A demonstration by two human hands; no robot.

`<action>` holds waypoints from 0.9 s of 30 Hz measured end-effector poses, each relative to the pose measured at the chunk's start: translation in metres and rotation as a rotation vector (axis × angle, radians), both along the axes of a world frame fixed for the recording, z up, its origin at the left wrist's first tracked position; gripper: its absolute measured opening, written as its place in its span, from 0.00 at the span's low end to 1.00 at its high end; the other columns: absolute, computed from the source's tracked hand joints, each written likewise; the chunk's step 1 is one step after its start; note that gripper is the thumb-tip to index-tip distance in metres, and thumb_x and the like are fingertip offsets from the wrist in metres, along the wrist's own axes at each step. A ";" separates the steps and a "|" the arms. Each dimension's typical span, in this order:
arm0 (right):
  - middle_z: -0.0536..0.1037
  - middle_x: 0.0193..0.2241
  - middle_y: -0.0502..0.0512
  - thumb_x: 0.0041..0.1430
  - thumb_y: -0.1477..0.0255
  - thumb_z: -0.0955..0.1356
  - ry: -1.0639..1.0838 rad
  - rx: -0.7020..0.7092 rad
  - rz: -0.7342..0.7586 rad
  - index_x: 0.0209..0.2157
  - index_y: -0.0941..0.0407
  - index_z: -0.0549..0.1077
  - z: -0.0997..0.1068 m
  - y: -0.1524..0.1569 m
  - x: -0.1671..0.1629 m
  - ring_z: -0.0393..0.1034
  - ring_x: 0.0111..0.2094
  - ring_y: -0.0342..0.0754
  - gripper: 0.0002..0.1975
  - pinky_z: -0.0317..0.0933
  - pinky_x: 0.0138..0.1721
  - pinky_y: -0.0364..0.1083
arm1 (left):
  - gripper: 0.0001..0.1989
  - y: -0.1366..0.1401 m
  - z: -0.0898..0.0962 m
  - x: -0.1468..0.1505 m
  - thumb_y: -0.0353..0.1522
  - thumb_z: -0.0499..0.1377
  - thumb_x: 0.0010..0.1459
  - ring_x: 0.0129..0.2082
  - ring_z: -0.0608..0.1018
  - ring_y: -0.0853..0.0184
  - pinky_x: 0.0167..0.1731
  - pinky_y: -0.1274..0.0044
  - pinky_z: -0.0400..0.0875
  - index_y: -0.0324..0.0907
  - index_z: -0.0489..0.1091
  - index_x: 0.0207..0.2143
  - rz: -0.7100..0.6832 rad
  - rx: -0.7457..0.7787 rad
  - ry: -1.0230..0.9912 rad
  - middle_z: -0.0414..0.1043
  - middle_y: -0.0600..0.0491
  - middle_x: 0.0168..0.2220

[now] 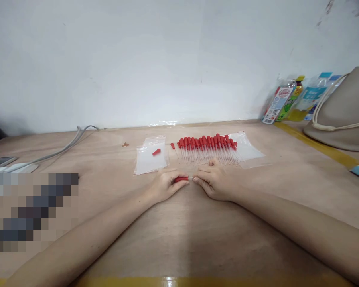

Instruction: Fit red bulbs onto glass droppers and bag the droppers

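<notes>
Between thumb and fingers, my left hand point(166, 185) grips a red rubber dropper bulb point(181, 179). My right hand point(212, 183) pinches a thin clear dropper tube point(190, 178) that meets the bulb's open end; most of the tube is hidden by the fingers. Just beyond my hands lies a row of droppers point(205, 143) with red bulbs and slender clear stems, set close together. One loose red bulb point(156, 152) rests on a clear zip bag point(149, 161) to the left of the row. Another zip bag point(251, 147) lies partly under the row's right end.
Bottles and a carton point(279, 103) stand against the wall at the back right, beside a beige bag point(344, 111) with a cord. A grey cable point(62, 151) and a phone point(1, 162) lie at the left. Yellow tape point(320, 145) crosses the wooden table.
</notes>
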State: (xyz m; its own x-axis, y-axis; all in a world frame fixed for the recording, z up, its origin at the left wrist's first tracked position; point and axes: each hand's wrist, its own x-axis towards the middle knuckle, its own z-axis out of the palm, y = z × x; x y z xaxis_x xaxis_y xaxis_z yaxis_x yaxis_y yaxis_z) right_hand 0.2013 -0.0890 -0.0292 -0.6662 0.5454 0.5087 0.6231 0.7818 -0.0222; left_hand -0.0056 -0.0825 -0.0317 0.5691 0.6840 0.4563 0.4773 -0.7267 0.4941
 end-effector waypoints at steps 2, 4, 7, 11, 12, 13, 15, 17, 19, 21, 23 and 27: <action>0.71 0.23 0.50 0.61 0.71 0.56 0.001 -0.027 0.002 0.27 0.58 0.70 -0.003 0.002 -0.001 0.57 0.23 0.41 0.15 0.45 0.34 0.46 | 0.07 0.000 0.000 0.001 0.34 0.56 0.55 0.31 0.74 0.69 0.32 0.78 0.68 0.41 0.71 0.35 -0.013 0.003 0.005 0.74 0.53 0.31; 0.71 0.23 0.50 0.61 0.71 0.56 0.009 -0.046 0.007 0.27 0.58 0.70 -0.004 0.003 -0.001 0.57 0.23 0.41 0.15 0.45 0.34 0.46 | 0.07 0.001 0.000 0.001 0.33 0.56 0.55 0.30 0.74 0.69 0.32 0.78 0.68 0.41 0.71 0.35 -0.012 0.010 0.005 0.74 0.52 0.31; 0.72 0.24 0.51 0.61 0.71 0.57 0.013 -0.044 0.002 0.29 0.57 0.71 -0.004 0.004 -0.001 0.58 0.24 0.41 0.14 0.44 0.34 0.46 | 0.07 0.003 -0.001 0.000 0.33 0.57 0.54 0.30 0.75 0.69 0.31 0.78 0.68 0.41 0.72 0.35 0.006 0.023 -0.003 0.74 0.53 0.31; 0.72 0.25 0.51 0.61 0.71 0.58 0.000 0.005 -0.003 0.29 0.57 0.72 0.000 0.005 0.001 0.60 0.28 0.43 0.14 0.44 0.35 0.46 | 0.08 0.004 0.000 -0.002 0.34 0.59 0.54 0.29 0.75 0.70 0.31 0.79 0.69 0.42 0.72 0.36 0.034 0.040 -0.023 0.75 0.54 0.32; 0.72 0.25 0.51 0.61 0.70 0.58 0.005 0.016 0.003 0.28 0.57 0.72 0.000 0.005 0.002 0.60 0.28 0.43 0.14 0.44 0.35 0.46 | 0.08 0.004 0.001 -0.003 0.34 0.59 0.53 0.29 0.76 0.70 0.30 0.79 0.69 0.42 0.72 0.36 0.041 0.040 -0.026 0.76 0.54 0.32; 0.72 0.25 0.51 0.61 0.70 0.59 0.012 0.023 0.011 0.29 0.56 0.73 0.001 0.004 0.003 0.61 0.29 0.43 0.13 0.44 0.35 0.46 | 0.08 0.004 0.001 -0.004 0.35 0.60 0.53 0.29 0.76 0.70 0.30 0.79 0.69 0.42 0.73 0.36 0.044 0.038 -0.026 0.76 0.54 0.31; 0.73 0.24 0.50 0.61 0.70 0.59 0.026 0.039 0.029 0.29 0.56 0.73 0.003 0.003 0.005 0.61 0.29 0.43 0.13 0.44 0.36 0.47 | 0.08 0.003 0.000 -0.004 0.35 0.59 0.53 0.29 0.76 0.70 0.31 0.79 0.69 0.42 0.73 0.35 0.036 0.038 -0.026 0.76 0.54 0.31; 0.72 0.22 0.50 0.61 0.70 0.59 0.029 0.071 0.040 0.28 0.55 0.74 0.004 0.002 0.007 0.61 0.28 0.43 0.14 0.44 0.36 0.47 | 0.08 0.002 -0.001 -0.003 0.35 0.59 0.54 0.30 0.75 0.70 0.32 0.78 0.69 0.42 0.73 0.35 0.031 0.036 -0.031 0.75 0.54 0.30; 0.72 0.21 0.50 0.61 0.70 0.59 0.021 0.109 0.044 0.27 0.56 0.74 0.005 0.001 0.009 0.61 0.27 0.42 0.15 0.44 0.36 0.47 | 0.07 0.001 -0.003 -0.002 0.35 0.58 0.54 0.30 0.75 0.70 0.32 0.78 0.69 0.42 0.73 0.34 0.044 0.010 -0.041 0.75 0.54 0.31; 0.71 0.20 0.50 0.61 0.70 0.59 0.013 0.147 0.038 0.26 0.56 0.74 0.005 0.000 0.009 0.60 0.27 0.42 0.15 0.44 0.36 0.47 | 0.08 0.000 -0.005 -0.002 0.35 0.57 0.55 0.31 0.76 0.70 0.32 0.79 0.69 0.42 0.73 0.34 0.065 -0.040 -0.050 0.75 0.54 0.31; 0.71 0.20 0.50 0.61 0.71 0.59 0.008 0.176 0.033 0.27 0.56 0.74 0.004 0.001 0.010 0.61 0.27 0.41 0.15 0.44 0.36 0.47 | 0.08 0.000 -0.005 -0.002 0.36 0.56 0.56 0.32 0.76 0.70 0.32 0.79 0.70 0.42 0.73 0.34 0.077 -0.087 -0.054 0.75 0.54 0.32; 0.72 0.21 0.49 0.61 0.70 0.59 0.015 0.188 0.025 0.26 0.56 0.73 0.003 0.000 0.009 0.62 0.27 0.41 0.14 0.44 0.36 0.47 | 0.09 0.001 -0.004 -0.003 0.36 0.56 0.56 0.31 0.76 0.70 0.32 0.79 0.70 0.42 0.73 0.35 0.068 -0.081 -0.032 0.75 0.54 0.32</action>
